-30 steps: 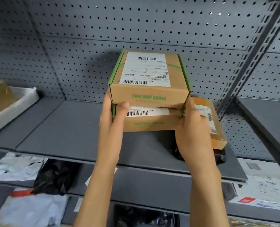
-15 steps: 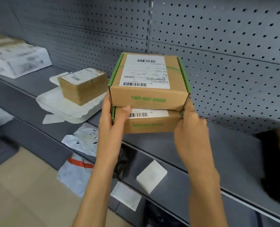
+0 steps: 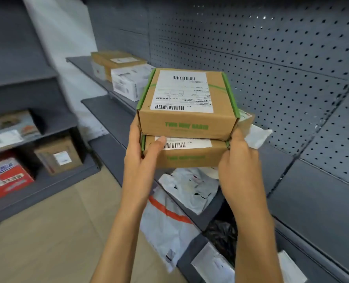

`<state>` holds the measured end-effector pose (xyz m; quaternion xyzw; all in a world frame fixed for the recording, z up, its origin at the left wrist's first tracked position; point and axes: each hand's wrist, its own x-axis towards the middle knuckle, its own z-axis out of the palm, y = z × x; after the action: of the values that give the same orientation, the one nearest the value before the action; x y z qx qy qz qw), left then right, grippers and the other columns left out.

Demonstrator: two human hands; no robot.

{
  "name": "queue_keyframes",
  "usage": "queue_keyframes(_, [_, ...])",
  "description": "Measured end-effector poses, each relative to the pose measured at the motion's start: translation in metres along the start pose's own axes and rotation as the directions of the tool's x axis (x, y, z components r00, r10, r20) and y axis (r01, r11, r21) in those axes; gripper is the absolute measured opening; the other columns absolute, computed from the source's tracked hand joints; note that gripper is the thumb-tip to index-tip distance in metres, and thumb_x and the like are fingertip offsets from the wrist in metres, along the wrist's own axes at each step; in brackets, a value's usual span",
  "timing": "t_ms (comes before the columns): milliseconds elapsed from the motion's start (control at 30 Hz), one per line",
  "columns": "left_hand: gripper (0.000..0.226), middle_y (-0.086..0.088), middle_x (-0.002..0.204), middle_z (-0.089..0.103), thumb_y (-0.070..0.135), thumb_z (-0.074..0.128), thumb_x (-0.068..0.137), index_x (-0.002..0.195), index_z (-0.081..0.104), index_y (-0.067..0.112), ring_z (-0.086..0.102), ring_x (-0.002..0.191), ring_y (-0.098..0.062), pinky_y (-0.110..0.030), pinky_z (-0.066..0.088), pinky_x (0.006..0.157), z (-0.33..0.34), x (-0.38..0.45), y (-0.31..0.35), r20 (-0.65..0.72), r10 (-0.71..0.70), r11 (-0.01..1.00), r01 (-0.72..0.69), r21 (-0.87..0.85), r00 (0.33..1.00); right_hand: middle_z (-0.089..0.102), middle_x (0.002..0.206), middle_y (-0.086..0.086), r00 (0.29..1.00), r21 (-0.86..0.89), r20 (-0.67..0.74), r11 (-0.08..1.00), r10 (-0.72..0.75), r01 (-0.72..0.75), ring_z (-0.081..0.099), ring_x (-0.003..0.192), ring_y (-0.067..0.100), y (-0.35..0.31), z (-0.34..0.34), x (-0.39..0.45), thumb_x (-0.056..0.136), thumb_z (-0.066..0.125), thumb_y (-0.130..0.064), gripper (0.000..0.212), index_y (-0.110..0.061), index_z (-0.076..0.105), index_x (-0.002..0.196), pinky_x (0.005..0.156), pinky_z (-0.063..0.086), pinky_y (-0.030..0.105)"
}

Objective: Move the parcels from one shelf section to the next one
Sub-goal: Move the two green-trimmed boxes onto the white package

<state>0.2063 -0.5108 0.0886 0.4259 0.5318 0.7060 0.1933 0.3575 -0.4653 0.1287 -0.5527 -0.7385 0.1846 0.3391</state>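
Note:
I carry two stacked brown cardboard parcels with green edges and white barcode labels in the air in front of the grey shelving. The upper parcel point(image 3: 187, 103) rests on the lower parcel point(image 3: 187, 153). My left hand point(image 3: 143, 158) grips the stack's left side, thumb across the lower box's front. My right hand point(image 3: 239, 170) clasps the right side of the lower box. Behind the stack, a brown box on a white packet point(image 3: 256, 135) lies on the grey shelf point(image 3: 316, 190), mostly hidden.
Farther left on the same shelf level sit a white box point(image 3: 128, 82) and brown boxes point(image 3: 116, 61). Lower shelves hold white poly mailers point(image 3: 190, 186), one with an orange stripe point(image 3: 167, 219), and a black bag point(image 3: 222, 235). Another rack point(image 3: 26, 156) with cartons stands left, across a tan floor.
My view has swung left along the shelving while both hands keep the same hold on the stack. The left-hand parcels and the side rack have come into sight.

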Motion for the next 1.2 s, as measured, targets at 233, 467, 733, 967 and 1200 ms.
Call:
queue_keyframes(233, [0.056,0.019,0.133,0.064,0.008,0.056,0.100,0.151,0.044,0.030,0.059,0.119,0.008,-0.008,0.046,0.091,-0.091,0.043,-0.015,-0.154,-0.003,0.998,0.013,0.066,0.988,0.049,0.083,0.007,0.991,-0.012,0.088,0.994,-0.104,0.105,0.056,0.089,0.039,-0.075,0.080,0.025,0.092,0.032,0.010,0.057,-0.015,0.040,0.143,0.072,0.043,0.042])
queue_keyframes(467, [0.054,0.015,0.132,0.065,0.010,0.056,0.101,0.150,0.045,0.030,0.059,0.116,0.007,-0.005,0.046,0.085,-0.143,0.080,-0.039,-0.247,-0.010,0.991,0.043,0.129,0.969,0.031,0.069,-0.007,0.972,-0.037,0.180,0.987,-0.148,0.157,0.053,0.090,0.038,-0.115,0.139,0.054,0.094,0.032,0.008,0.053,-0.016,0.040,0.141,0.070,0.034,0.035])
queue_keyframes(733, [0.055,0.021,0.130,0.064,0.011,0.056,0.101,0.150,0.043,0.032,0.059,0.118,0.007,-0.011,0.050,0.090,-0.183,0.161,-0.072,-0.313,0.019,0.988,0.031,0.153,0.949,0.038,0.076,-0.002,0.957,0.002,0.197,0.976,-0.214,0.217,0.054,0.090,0.035,-0.159,0.208,0.123,0.096,0.032,0.005,0.047,-0.016,0.042,0.137,0.070,0.032,0.035])
queue_keyframes(967, [0.057,0.022,0.130,0.063,0.008,0.054,0.101,0.151,0.042,0.032,0.059,0.118,0.008,-0.013,0.050,0.093,-0.199,0.256,-0.090,-0.326,0.069,0.986,-0.016,0.164,0.943,0.047,0.087,0.006,0.946,0.067,0.201,0.967,-0.254,0.246,0.039,0.081,0.025,-0.195,0.250,0.198,0.096,0.032,0.005,0.051,-0.018,0.039,0.141,0.069,0.031,0.034])
queue_keyframes(1200, [0.055,0.020,0.130,0.064,0.006,0.055,0.100,0.148,0.046,0.033,0.058,0.121,0.004,-0.020,0.047,0.103,-0.189,0.319,-0.116,-0.275,0.073,0.992,-0.042,0.116,0.959,0.045,0.088,0.004,0.962,0.004,0.180,0.978,-0.205,0.208,0.043,0.081,0.026,-0.200,0.272,0.250,0.097,0.030,0.003,0.052,-0.019,0.035,0.143,0.068,0.035,0.035])
